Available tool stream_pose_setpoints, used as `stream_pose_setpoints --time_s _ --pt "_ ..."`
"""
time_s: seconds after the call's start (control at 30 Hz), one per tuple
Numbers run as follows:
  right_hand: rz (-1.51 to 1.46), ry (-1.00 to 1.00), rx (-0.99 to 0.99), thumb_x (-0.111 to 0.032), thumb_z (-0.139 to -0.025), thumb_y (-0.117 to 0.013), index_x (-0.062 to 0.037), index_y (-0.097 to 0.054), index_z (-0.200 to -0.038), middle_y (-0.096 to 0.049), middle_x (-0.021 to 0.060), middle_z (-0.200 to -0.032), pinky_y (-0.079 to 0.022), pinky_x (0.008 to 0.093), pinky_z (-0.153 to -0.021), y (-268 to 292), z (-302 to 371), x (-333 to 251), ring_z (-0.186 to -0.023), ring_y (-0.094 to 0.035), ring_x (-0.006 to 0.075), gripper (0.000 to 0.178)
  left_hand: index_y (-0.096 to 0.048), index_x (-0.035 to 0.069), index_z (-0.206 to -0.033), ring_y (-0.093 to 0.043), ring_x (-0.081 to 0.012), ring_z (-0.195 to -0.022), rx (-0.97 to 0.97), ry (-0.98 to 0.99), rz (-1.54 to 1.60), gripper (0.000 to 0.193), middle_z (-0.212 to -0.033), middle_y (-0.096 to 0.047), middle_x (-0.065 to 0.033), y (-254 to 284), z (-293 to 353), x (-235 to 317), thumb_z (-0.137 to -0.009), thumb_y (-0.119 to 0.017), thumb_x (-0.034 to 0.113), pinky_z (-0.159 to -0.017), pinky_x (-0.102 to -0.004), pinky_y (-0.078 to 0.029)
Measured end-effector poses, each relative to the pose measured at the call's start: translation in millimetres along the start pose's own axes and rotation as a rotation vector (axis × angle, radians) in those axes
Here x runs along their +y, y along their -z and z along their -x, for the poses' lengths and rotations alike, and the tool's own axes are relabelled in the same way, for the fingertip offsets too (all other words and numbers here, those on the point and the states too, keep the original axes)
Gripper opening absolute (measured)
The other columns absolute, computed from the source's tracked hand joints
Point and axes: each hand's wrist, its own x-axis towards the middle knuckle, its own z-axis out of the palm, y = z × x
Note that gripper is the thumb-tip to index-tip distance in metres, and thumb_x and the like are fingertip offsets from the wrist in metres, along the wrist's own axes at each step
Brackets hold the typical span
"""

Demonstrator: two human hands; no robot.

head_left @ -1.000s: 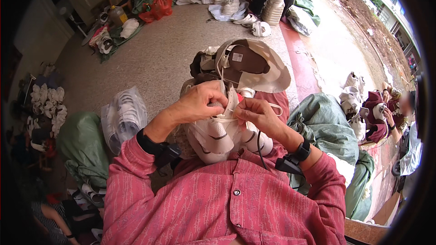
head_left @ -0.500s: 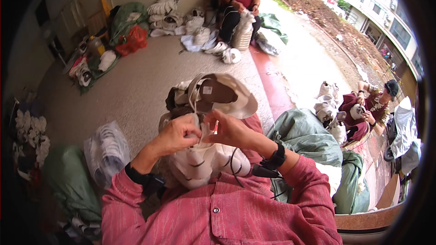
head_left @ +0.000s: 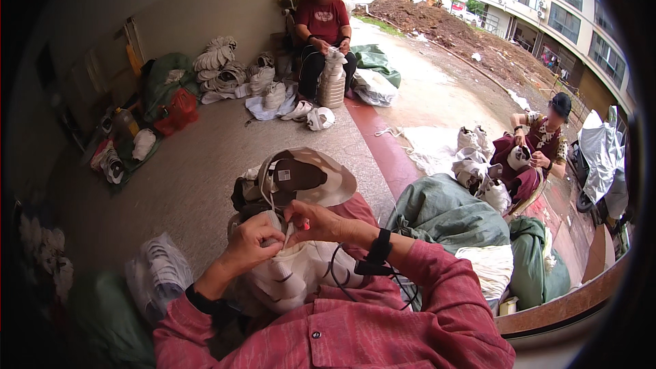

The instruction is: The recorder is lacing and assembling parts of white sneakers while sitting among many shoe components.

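Observation:
White sneaker uppers [head_left: 280, 280] rest bunched on my lap. Above them my left hand [head_left: 254, 238] is closed, its thumb and fingertips pinched on a white shoelace [head_left: 290, 231]. My right hand [head_left: 316, 223] meets it from the other side, thumb and forefinger pinching the same lace. A small red-tipped object [head_left: 307, 224] shows at the right fingers; its kind is too small to make out. Just beyond my hands lies an upturned beige cap [head_left: 328, 184] with a brown lining. The lower parts of the uppers are hidden by my sleeves and wrists.
At my right lie green sacks [head_left: 444, 212] and a bundle of white laces [head_left: 488, 270]. Bagged white shoe parts [head_left: 160, 273] stand at my left. Two seated people, one ahead [head_left: 324, 27] and one at right [head_left: 540, 143], handle white shoes.
The view has tilted up, so more of the outdoors shows. My hands stay close together over the uppers, still pinching, with the fingers slightly shifted.

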Motion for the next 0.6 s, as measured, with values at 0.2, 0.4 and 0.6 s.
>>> stream_pose_setpoints --time_s 0.2,0.4,0.6 --pt "-0.057 0.072 -0.005 -0.034 -0.073 -0.084 -0.0057 -0.049 -0.108 -0.050 0.0049 -0.075 -0.042 0.0318 -0.061 1.8 -3.9 -6.7 -0.069 -0.049 0.0161 0.057 -0.073 0.007 -0.077 -0.058 -0.0206 -0.070 0.115 -0.106 -0.077 0.012 -0.071 -0.055 -0.0048 -3.1 6.4 -0.9 -0.066 -0.076 0.004 -0.061 -0.0331 -0.046" --pt "-0.070 -0.003 -0.133 -0.056 -0.087 -0.064 -0.0034 -0.050 -0.104 -0.054 0.0098 -0.081 -0.043 0.0341 -0.066 14.2 -5.2 -27.6 -0.077 -0.053 0.0203 0.057 -0.072 0.003 -0.080 -0.056 -0.0142 -0.069 0.012 0.073 0.078 0.008 -0.075 -0.055 -0.0033 13.0 0.2 7.4 -0.074 -0.077 0.002 -0.061 -0.0303 -0.044" --pt "-0.088 -0.043 -0.142 -0.062 -0.094 -0.047 -0.0030 -0.050 -0.101 -0.053 0.0108 -0.084 -0.041 0.0348 -0.071 16.8 -6.8 -16.9 -0.081 -0.052 0.0212 0.059 -0.069 0.010 -0.085 -0.056 -0.0065 -0.065 0.683 0.603 0.174 0.011 -0.076 -0.061 0.0026 121.9 -4.9 -88.5 -0.084 -0.073 0.019 -0.050 -0.0239 -0.048"
